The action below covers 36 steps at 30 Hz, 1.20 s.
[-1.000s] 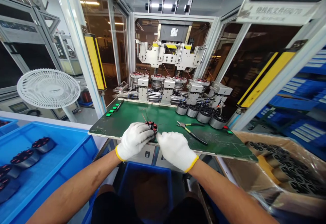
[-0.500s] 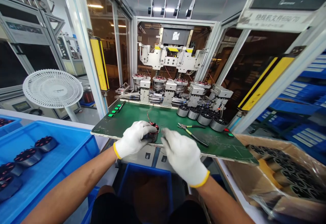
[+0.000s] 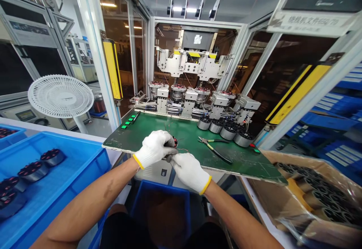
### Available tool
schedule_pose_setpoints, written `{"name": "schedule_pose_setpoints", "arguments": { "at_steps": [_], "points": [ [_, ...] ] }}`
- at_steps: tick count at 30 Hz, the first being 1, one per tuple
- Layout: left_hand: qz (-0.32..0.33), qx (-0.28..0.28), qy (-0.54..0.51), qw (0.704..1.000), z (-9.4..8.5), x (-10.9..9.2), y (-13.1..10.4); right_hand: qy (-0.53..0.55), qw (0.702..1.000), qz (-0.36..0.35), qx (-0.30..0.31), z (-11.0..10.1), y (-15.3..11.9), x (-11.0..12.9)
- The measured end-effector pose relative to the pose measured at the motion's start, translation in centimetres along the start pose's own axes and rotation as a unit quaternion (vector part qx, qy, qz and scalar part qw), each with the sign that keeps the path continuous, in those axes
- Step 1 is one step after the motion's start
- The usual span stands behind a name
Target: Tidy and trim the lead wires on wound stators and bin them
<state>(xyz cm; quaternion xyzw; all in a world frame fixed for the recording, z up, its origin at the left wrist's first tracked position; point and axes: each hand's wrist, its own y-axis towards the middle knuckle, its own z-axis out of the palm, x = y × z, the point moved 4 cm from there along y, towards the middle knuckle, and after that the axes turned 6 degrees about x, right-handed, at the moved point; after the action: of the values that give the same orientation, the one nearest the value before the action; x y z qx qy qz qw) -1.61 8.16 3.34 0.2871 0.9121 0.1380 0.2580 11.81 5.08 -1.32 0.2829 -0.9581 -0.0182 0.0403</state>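
My left hand, in a white glove with a yellow cuff, is closed around a wound stator near the front edge of the green worktop. Only a sliver of its red winding shows past the fingers. Thin loose wires stick out of it. My right hand, gloved alike, has its fingertips pinched together against the left fingers, beneath the stator. What the pinch holds is hidden. To the right, side cutters with black and yellow-green handles lie on the worktop, jaws apart.
Several bare stators stand in a row before the winding machine. A blue crate of wound stators is at left, beside a white fan. At right stands a cardboard box of stator cores. Yellow light bars flank the opening.
My right hand has come left and its fingers have closed at the stator beside my left hand. My left hand has shifted slightly right and now covers more of the stator.
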Motion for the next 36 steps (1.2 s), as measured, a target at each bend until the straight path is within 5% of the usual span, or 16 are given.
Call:
{"name": "schedule_pose_setpoints", "arguments": {
  "at_steps": [4, 8, 10, 12, 17, 22, 26, 29, 31, 34, 36],
  "points": [
    [0.037, 0.010, -0.011, 0.999, 0.0, -0.2, -1.0, 0.113, 0.993, 0.001, -0.027, -1.8, -1.6, -2.1],
    [0.086, -0.091, 0.020, 0.992, 1.6, 0.4, -2.5, 0.157, 0.952, 0.148, -0.218, -6.5, -4.2, -5.2],
    [0.115, -0.155, 0.034, 0.981, 2.6, 0.7, -2.9, 0.103, 0.953, 0.131, -0.255, -8.2, -4.5, -4.2],
    [0.141, -0.194, 0.032, 0.970, 3.2, 0.9, -3.1, -0.008, 0.978, 0.057, -0.198, -8.6, -3.9, -1.8],
    [0.129, -0.173, 0.000, 0.976, 2.8, 1.2, -2.9, -0.231, 0.972, 0.031, -0.017, -6.2, -1.7, 0.4],
    [0.024, -0.124, -0.014, 0.992, 1.7, 0.3, -1.9, -0.189, 0.981, 0.015, 0.038, -3.3, -0.4, -0.7],
    [-0.025, -0.108, 0.002, 0.994, 0.8, -0.2, -1.8, -0.122, 0.992, 0.037, -0.015, -1.7, -1.5, -2.0],
    [-0.056, -0.112, -0.005, 0.992, -0.3, 0.9, -2.0, -0.086, 0.969, 0.104, -0.207, -1.2, -4.7, -2.5],
    [-0.054, -0.060, -0.011, 0.997, -0.5, 1.9, -1.6, -0.090, 0.943, 0.058, -0.315, -0.4, -6.9, -0.6],
    [-0.040, 0.066, -0.060, 0.995, 0.6, 2.6, -0.2, -0.122, 0.951, -0.105, -0.264, 1.6, -7.2, 4.1],
    [-0.068, 0.097, -0.083, 0.989, 1.5, 2.8, 0.6, -0.128, 0.968, -0.110, -0.188, 2.2, -5.5, 5.6]
  ]
}}
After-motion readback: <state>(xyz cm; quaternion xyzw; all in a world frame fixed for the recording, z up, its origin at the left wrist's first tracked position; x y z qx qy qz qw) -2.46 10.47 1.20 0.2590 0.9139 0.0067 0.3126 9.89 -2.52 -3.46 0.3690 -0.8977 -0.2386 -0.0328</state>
